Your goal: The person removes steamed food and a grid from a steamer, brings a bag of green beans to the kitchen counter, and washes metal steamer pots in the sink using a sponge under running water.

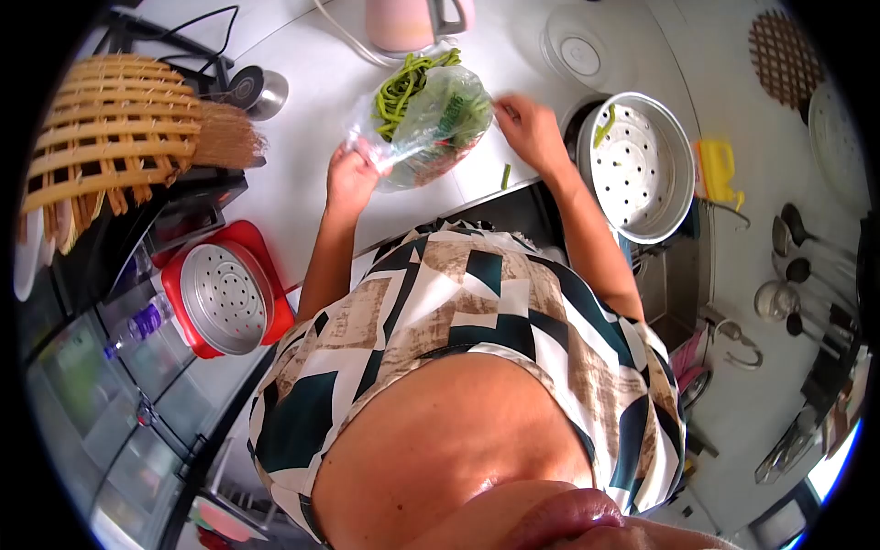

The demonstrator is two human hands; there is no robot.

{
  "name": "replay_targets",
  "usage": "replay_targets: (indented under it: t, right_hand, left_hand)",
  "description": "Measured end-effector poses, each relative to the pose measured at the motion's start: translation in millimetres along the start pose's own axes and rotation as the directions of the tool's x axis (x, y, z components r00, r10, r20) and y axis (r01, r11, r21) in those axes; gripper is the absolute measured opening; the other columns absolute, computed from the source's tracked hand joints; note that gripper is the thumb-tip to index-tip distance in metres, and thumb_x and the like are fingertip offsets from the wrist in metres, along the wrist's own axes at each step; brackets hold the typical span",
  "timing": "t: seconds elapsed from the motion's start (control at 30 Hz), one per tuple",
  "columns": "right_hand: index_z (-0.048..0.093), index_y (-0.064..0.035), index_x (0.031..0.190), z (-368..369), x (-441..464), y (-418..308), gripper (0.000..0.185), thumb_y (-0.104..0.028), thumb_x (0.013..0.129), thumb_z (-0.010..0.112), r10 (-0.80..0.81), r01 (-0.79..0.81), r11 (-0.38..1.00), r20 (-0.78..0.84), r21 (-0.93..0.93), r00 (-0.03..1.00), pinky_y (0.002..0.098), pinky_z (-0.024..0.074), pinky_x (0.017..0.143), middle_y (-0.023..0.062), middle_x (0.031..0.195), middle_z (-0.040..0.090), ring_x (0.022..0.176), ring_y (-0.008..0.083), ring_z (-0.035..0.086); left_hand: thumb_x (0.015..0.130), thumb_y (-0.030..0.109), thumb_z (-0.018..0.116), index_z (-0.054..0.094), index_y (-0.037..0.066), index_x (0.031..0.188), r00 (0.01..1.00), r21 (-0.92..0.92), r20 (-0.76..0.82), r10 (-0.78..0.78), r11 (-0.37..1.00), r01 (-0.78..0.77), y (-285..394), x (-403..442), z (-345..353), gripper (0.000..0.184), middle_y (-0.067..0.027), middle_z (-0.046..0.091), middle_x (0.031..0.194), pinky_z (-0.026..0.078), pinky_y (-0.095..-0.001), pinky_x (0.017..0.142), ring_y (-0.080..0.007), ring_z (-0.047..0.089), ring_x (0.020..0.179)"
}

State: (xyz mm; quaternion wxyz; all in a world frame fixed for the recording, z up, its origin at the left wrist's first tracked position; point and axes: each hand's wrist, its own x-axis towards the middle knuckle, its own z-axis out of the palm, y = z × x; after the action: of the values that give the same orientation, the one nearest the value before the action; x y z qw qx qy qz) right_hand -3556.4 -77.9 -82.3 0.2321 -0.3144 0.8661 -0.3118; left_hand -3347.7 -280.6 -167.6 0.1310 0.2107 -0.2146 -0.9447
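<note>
A clear plastic bag [445, 124] lies on the white counter, with long green beans [403, 92] showing at its upper left. My left hand [353, 181] is closed on the bag's lower left edge. At the bag's right side is my right hand [525, 126], its fingers pinched together; what they hold, if anything, is too small to make out. A short green bean piece [506, 176] lies on the counter near its front edge. To the right of my right forearm stands a perforated metal steamer pot [637, 170] with a green piece [604, 126] inside.
Behind the bag stands a pink kettle [399, 23], with a clear lid [577, 50] to its right. At left are a woven basket [115, 119], a brush and a red tray [174, 302] under a steamer insert [225, 298]. A yellow bottle [717, 170] and hanging ladles are at right.
</note>
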Motion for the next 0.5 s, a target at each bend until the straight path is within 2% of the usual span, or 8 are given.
replay_targets:
  t: [0.1,0.17,0.23,0.27,0.3,0.37,0.4,0.5]
  right_hand:
    - [0.058,-0.0023,0.094,59.0,-55.9,83.9,0.026,-0.019,0.074,0.063,0.159,-0.156,0.883,-0.03,-0.442,0.987,0.0418,0.0496,0.071,0.0188,0.086,0.062,0.079,0.0359,0.06]
    - [0.054,-0.0001,0.098,86.6,-79.2,113.7,0.032,-0.017,0.073,0.064,0.195,-0.188,0.899,-0.025,-0.395,0.981,0.0428,0.0491,0.072,0.0214,0.077,0.061,0.076,0.0396,0.059]
    - [0.052,0.0024,0.098,92.9,-81.7,129.6,0.032,-0.014,0.073,0.065,0.185,-0.172,0.952,0.029,-0.253,0.982,0.0393,0.0508,0.067,0.0191,0.075,0.062,0.071,0.035,0.061]
    - [0.052,0.0036,0.098,95.5,-80.1,135.2,0.033,-0.013,0.073,0.065,0.179,-0.166,0.97,0.057,-0.179,0.982,0.0376,0.0516,0.065,0.018,0.074,0.062,0.069,0.0327,0.062]
    - [0.051,0.0037,0.099,91.2,-72.6,126.6,0.031,-0.011,0.074,0.064,0.262,-0.263,0.964,0.037,0.026,0.964,0.0348,0.0512,0.062,0.0161,0.072,0.062,0.066,0.028,0.062]
    - [0.051,0.004,0.099,63.6,-46.7,75.5,0.028,-0.008,0.076,0.062,0.436,-0.414,0.805,0.049,0.425,0.899,0.0294,0.0505,0.055,0.0124,0.069,0.061,0.062,0.0186,0.061]
    - [0.051,0.0042,0.098,51.5,-29.6,47.9,0.024,-0.006,0.078,0.06,0.371,-0.317,0.778,0.01,0.542,0.928,0.023,0.0475,0.05,0.0079,0.07,0.059,0.059,0.0095,0.057]
    - [0.053,0.0005,0.102,37.9,17.6,-22.6,0.024,-0.009,0.082,0.059,0.146,-0.152,0.769,0.06,0.621,0.987,0.022,0.0463,0.053,0.0051,0.073,0.058,0.06,0.0092,0.055]
  left_hand:
    - [0.071,0.001,0.042,0.05,0.003,0.084,0.973,0.44,-0.1,-0.209,0.867,0.232,5.7,-29.7,0.7,0.015,-0.0105,0.056,0.074,0.045,-0.034,0.059,-0.021,0.055,0.065]
    - [0.075,0.008,0.046,0.051,0.0,0.09,0.962,0.554,-0.089,-0.257,0.79,0.262,7.8,-33.3,4.7,0.017,-0.0109,0.056,0.074,0.046,-0.0297,0.058,-0.0186,0.055,0.062]
    - [0.078,0.012,0.05,0.052,-0.001,0.092,0.945,0.612,-0.071,-0.319,0.734,0.294,15.3,-36.8,8.7,0.02,-0.0102,0.057,0.073,0.046,-0.0292,0.058,-0.0176,0.056,0.062]
    - [0.083,0.018,0.054,0.052,-0.003,0.104,0.927,0.595,-0.073,-0.368,0.73,0.337,20.0,-35.3,3.5,0.03,-0.01,0.057,0.082,0.048,-0.0314,0.059,-0.0189,0.058,0.066]
    - [0.082,0.023,0.055,0.051,-0.003,0.106,0.919,0.617,-0.116,-0.376,0.698,0.363,25.8,-36.7,7.6,0.035,-0.0101,0.057,0.084,0.049,-0.0314,0.061,-0.019,0.058,0.068]
    - [0.081,0.032,0.059,0.05,-0.003,0.109,0.898,0.657,-0.195,-0.395,0.628,0.418,41.7,-35.1,22.1,0.046,-0.0103,0.058,0.088,0.05,-0.0315,0.064,-0.0192,0.06,0.072]
    - [0.08,0.035,0.06,0.05,-0.004,0.11,0.913,0.745,-0.256,-0.316,0.537,0.395,44.2,-33.5,21.6,0.051,-0.0118,0.06,0.087,0.05,-0.0313,0.065,-0.0197,0.06,0.074]
    - [0.074,0.042,0.064,0.048,-0.007,0.113,0.938,0.913,-0.344,-0.041,0.218,0.345,49.8,-23.9,21.2,0.065,-0.016,0.062,0.087,0.049,-0.0315,0.068,-0.0221,0.062,0.078]
